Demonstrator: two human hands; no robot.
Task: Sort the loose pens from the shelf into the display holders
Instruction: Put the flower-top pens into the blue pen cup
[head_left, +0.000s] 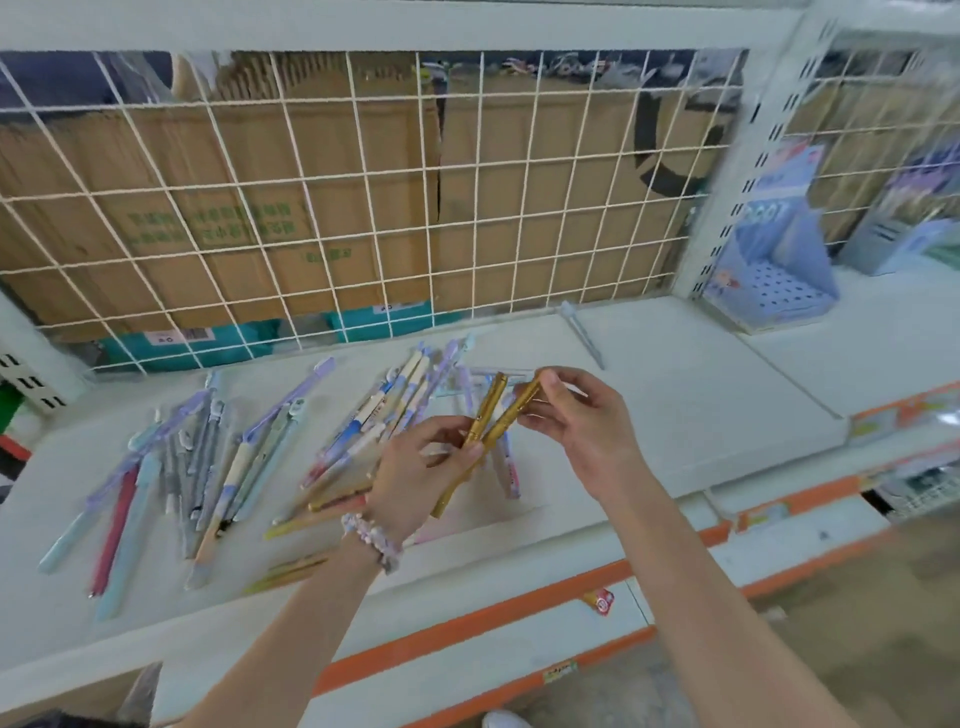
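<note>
Two slim gold metallic pens (493, 421) are up off the shelf — crossed in a narrow V just above the heap, held between both hands. The left hand (415, 473), with a pale beaded bracelet (374, 538) at the wrist, pinches them low down with curled fingers; the right hand (576, 415) pinches the upper end of one between thumb and fingertips. This looks like the gathering step: matching pens being picked out and squared up before they go anywhere. Beneath them lies the scattered pile of loose pastel pens (218, 457) — blue, lilac, pink, cream — fanned over the white metal shelf (675, 395), touching and overlapping. The pale blue perforated display holder (779, 270) stands well apart, up at the right end by the white wire grid backing (363, 208). Next, I'd judge, the pair needs aligning tip to tip, then a carry rightward and a careful drop into the holes.
</note>
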